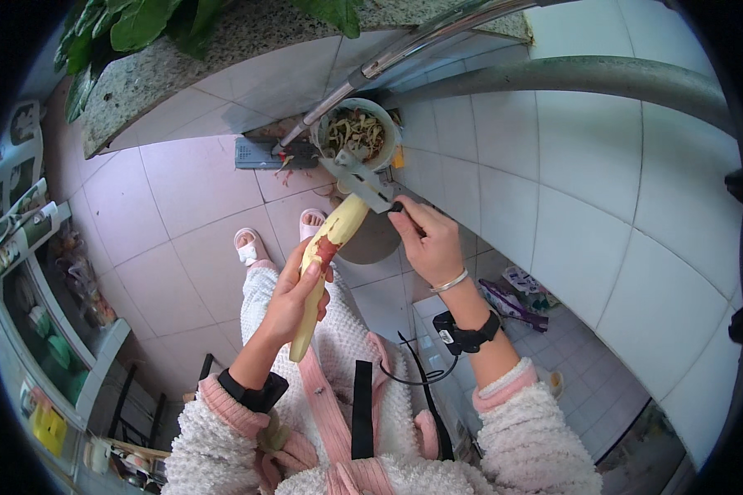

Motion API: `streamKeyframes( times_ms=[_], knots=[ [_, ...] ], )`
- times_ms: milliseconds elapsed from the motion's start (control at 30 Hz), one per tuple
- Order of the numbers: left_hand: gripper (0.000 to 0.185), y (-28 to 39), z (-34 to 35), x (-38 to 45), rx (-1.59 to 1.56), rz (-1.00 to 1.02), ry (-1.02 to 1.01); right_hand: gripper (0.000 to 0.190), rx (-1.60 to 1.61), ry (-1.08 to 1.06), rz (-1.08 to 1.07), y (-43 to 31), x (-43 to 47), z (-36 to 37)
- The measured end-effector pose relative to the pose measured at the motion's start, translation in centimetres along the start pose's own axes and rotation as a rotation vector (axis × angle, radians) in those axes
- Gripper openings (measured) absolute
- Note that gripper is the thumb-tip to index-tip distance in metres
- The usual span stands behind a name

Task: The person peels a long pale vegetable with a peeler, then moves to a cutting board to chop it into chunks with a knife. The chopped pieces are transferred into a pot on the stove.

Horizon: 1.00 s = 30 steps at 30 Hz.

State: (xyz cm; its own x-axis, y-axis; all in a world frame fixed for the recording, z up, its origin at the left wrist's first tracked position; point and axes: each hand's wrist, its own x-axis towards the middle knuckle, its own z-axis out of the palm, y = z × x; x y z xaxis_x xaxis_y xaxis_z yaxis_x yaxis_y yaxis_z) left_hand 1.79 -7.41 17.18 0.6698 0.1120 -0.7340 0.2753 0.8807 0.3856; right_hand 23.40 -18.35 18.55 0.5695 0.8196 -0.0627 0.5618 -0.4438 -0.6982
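My left hand (294,294) is closed around the lower half of a long, mostly peeled sweet potato (347,221). Its flesh is pale yellow, and a patch of reddish skin remains near my fingers. In my right hand (430,238) is the black handle of a broad, slotted metal peeling blade (366,184). The blade lies across the far tip of the sweet potato; I cannot tell whether it touches. Just beyond the blade, a pale bucket (391,120) on the floor holds peelings (356,131).
A granite countertop (161,86) with leafy greens (142,25) crosses the top left. One metal pole (371,68) slants down to a grey plastic base (252,153) beside the bucket. A thick grey pipe (557,73) runs along the tiled wall (585,185). Purple packaging (508,304) lies at lower right.
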Motion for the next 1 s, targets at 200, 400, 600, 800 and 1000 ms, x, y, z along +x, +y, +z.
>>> streamKeyframes(
  times_ms=[200,400,600,800,1000],
  knots=[
    [0.053,-0.5,0.3,1.7,-0.138,0.005,-0.002,0.022,-0.021,0.057,-0.023,2.3,0.3,2.2],
    [0.054,-0.8,-0.6,2.9,-0.197,-0.013,0.001,0.024,0.049,0.007,0.009,4.8,1.0,4.2],
    [0.054,-0.9,-2.4,3.2,0.004,-0.002,0.036,0.027,0.013,-0.049,0.207,7.9,2.4,5.3],
    [0.053,-0.5,-3.1,3.1,0.011,-0.022,0.086,0.029,0.162,-0.147,0.240,7.4,2.3,4.7],
    [0.054,0.2,-3.4,2.8,0.069,-0.004,0.041,0.032,0.028,-0.144,0.140,4.3,2.3,4.1]
  ],
)
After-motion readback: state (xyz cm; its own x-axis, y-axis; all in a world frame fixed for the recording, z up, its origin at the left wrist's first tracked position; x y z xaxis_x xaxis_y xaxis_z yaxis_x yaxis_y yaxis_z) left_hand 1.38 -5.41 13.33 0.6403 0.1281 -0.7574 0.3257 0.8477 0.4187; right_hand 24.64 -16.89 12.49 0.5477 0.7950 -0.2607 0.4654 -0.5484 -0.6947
